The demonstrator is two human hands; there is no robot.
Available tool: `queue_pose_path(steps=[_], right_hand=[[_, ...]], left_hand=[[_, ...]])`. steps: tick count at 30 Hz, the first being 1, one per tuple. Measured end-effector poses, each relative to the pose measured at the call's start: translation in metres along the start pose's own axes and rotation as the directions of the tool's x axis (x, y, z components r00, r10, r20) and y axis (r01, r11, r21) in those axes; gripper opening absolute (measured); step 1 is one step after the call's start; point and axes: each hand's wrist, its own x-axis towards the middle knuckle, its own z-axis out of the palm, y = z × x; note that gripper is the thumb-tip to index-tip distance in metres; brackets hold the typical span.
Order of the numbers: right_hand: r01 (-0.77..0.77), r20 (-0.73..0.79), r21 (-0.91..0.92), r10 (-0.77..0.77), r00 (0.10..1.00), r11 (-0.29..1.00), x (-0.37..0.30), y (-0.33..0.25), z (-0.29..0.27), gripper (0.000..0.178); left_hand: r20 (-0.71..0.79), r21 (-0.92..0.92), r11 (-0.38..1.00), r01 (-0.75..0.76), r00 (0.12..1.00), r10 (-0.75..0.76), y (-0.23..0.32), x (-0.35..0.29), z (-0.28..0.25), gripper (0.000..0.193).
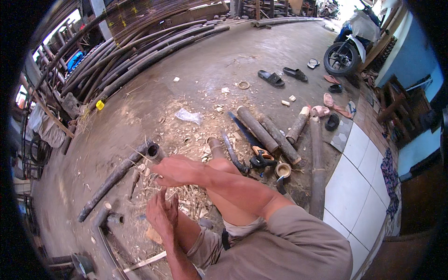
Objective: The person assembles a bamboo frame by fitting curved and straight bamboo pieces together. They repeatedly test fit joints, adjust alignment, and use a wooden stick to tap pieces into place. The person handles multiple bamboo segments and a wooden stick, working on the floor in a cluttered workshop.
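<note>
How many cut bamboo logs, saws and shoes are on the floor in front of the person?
Short cut bamboo logs by the saw: 3
Handsaw with orange and black handle: 1
Black sandals, as far as shows: 4
Pink sandals, as far as shows: 4
Total: 12

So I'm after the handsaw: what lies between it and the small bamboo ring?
In the head view, bare chip-strewn floor; the handsaw handle lies just left of the ring.
</note>
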Motion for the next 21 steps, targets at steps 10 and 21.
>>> queue_pose_path(steps=[10, 21], right_hand=[[-0.005, -0.003, 0.024, 0.005, 1.000, 1.000, -0.002, -0.006, -0.005, 0.038], [-0.037, 0.058, -0.017, 0.038, 0.998, 0.999, 0.001, -0.006, 0.000, 0.041]], left_hand=[[-0.058, -0.039, 0.999, 0.012, 0.998, -0.014, -0.002, -0.004, -0.005, 0.041], [-0.041, -0.059, 0.998, 0.029, 0.999, -0.031, -0.002, -0.006, -0.011, 0.039]])
